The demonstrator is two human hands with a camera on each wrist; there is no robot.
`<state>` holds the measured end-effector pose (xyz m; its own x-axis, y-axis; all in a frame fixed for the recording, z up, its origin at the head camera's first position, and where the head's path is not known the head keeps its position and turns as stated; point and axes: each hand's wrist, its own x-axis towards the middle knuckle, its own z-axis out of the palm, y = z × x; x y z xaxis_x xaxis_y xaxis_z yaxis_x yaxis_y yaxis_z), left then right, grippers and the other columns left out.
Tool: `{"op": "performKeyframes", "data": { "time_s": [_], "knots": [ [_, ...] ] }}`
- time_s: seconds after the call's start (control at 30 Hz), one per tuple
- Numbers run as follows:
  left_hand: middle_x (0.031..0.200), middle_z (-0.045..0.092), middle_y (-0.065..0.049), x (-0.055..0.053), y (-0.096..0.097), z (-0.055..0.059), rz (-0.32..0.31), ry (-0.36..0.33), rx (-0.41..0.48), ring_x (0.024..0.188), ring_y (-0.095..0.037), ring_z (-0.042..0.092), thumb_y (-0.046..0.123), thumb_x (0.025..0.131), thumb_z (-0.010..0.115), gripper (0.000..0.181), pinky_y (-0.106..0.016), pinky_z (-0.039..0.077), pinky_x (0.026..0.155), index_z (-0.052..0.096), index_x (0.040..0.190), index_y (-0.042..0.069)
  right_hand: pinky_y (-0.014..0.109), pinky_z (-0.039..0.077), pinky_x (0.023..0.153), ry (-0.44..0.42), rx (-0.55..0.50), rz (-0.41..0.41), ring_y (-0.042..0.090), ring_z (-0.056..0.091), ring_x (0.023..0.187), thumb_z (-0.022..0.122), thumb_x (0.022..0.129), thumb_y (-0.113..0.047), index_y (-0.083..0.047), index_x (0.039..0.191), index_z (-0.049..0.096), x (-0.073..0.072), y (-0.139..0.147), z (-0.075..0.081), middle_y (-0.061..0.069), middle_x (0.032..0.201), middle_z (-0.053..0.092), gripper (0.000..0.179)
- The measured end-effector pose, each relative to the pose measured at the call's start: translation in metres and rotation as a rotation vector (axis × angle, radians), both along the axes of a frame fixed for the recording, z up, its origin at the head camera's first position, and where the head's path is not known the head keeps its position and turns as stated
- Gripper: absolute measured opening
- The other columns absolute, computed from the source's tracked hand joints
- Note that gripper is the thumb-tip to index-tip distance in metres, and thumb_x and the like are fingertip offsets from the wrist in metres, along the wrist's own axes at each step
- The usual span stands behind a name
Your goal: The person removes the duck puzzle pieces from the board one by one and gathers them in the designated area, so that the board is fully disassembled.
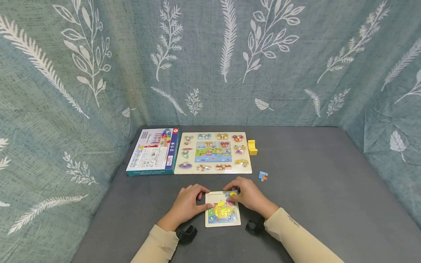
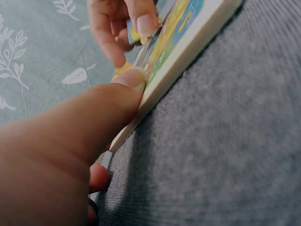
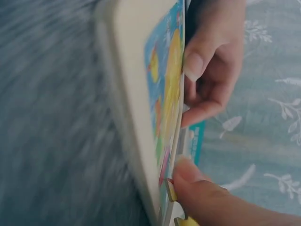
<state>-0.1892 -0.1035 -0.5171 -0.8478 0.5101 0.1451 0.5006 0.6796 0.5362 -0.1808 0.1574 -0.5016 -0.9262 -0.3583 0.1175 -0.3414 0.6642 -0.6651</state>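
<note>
A small jigsaw puzzle board (image 1: 222, 224) with a pale wooden rim lies flat on the dark table, its lower part filled with a yellow and blue picture. My left hand (image 1: 188, 204) holds the board's left side, thumb on the rim and index finger at the upper left corner. Over the upper right part, my right hand (image 1: 248, 193) pinches a blue and yellow puzzle piece (image 2: 133, 35) between thumb and fingers. In the right wrist view the piece is partly hidden by the right thumb (image 3: 190, 172). Another puzzle piece (image 1: 263, 176), blue and orange, lies right of the board.
Behind the hands lies a larger peg puzzle board (image 1: 179, 170) with vehicle shapes. A flat teal and white box (image 1: 151, 153) stands left of it, and a yellow block (image 1: 252, 147) to its right. A leaf-patterned curtain (image 1: 204, 73) surrounds the table.
</note>
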Motion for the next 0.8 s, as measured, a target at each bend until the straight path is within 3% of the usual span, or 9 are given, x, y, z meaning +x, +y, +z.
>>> {"op": "performKeyframes", "data": {
  "time_s": [0.2,0.33,0.47,0.6,0.8],
  "knots": [
    [0.081,0.043,0.011,0.0,0.0,0.0,0.006,-0.007,0.008,0.078,-0.009,0.041,0.04,0.086,0.089,0.044,-0.038,0.028,0.077,0.072,0.118,0.015,0.031,0.054,0.062,-0.131,-0.179,-0.124,0.013,0.061,0.07,0.081,0.091,-0.003,-0.007,0.1,0.081,-0.001,0.026,0.02,-0.002,0.089,0.067,0.01],
    [0.081,0.043,0.011,0.0,0.001,0.0,0.009,-0.006,0.012,0.079,-0.01,0.041,0.038,0.085,0.089,0.044,-0.038,0.028,0.077,0.072,0.118,0.015,0.039,0.057,0.068,-0.137,-0.213,-0.236,0.017,0.066,0.074,0.073,0.097,0.0,0.0,0.113,0.078,-0.009,0.063,0.036,0.006,0.095,0.072,0.016],
    [0.081,0.043,0.011,-0.001,0.001,0.0,0.005,-0.009,0.008,0.079,-0.01,0.04,0.039,0.086,0.089,0.044,-0.038,0.028,0.077,0.072,0.118,0.015,0.038,0.055,0.068,-0.129,-0.175,-0.339,0.02,0.065,0.077,0.07,0.1,-0.001,0.002,0.118,0.077,-0.015,0.101,0.043,0.011,0.098,0.076,0.02],
    [0.081,0.043,0.01,-0.002,0.001,0.001,0.004,-0.01,0.02,0.079,-0.01,0.04,0.039,0.085,0.089,0.044,-0.039,0.028,0.078,0.072,0.118,0.015,0.033,0.053,0.065,-0.139,-0.134,-0.444,0.02,0.066,0.075,0.075,0.098,-0.005,-0.001,0.11,0.081,-0.021,0.127,0.041,0.011,0.099,0.078,0.015],
    [0.08,0.043,0.011,-0.001,0.002,0.0,0.006,-0.015,0.028,0.078,-0.01,0.041,0.038,0.085,0.089,0.043,-0.038,0.028,0.078,0.072,0.118,0.015,0.033,0.053,0.067,-0.141,-0.008,-0.447,0.019,0.067,0.078,0.08,0.093,-0.009,-0.001,0.105,0.082,-0.025,0.148,0.023,0.01,0.094,0.077,0.014]
  ]
}}
